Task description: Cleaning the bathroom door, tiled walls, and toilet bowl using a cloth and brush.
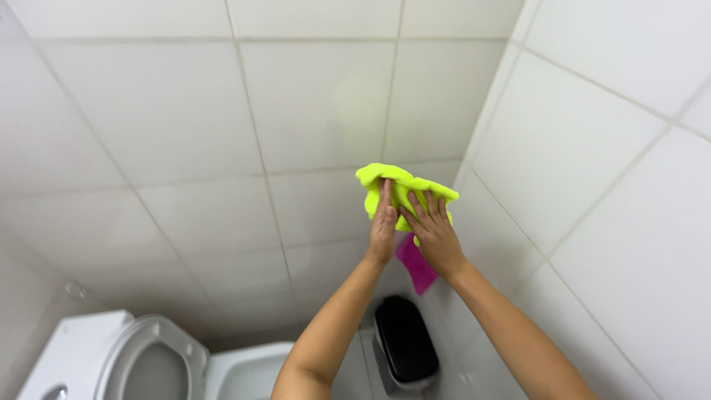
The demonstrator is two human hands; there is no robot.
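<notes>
- Pressing a yellow-green cloth (404, 194) against the white tiled wall (318, 104), both hands meet near the corner where two walls join.
- The left hand (383, 226) lies edge-on to the camera, fingers straight and close together, its fingertips on the cloth's lower left part; it does not seem to grip anything.
- The right hand (433, 235) rests flat with fingers spread, palm against the cloth's lower right part.
- A magenta cloth (416, 268) hangs below the right hand; whether that hand pinches it or merely traps it against the wall cannot be told, since the palm hides the contact.
- Below, a white toilet (111, 355) with its lid up stands at the lower left.
- A small bin with a black lid (404, 341) sits on the floor between the two forearms.
</notes>
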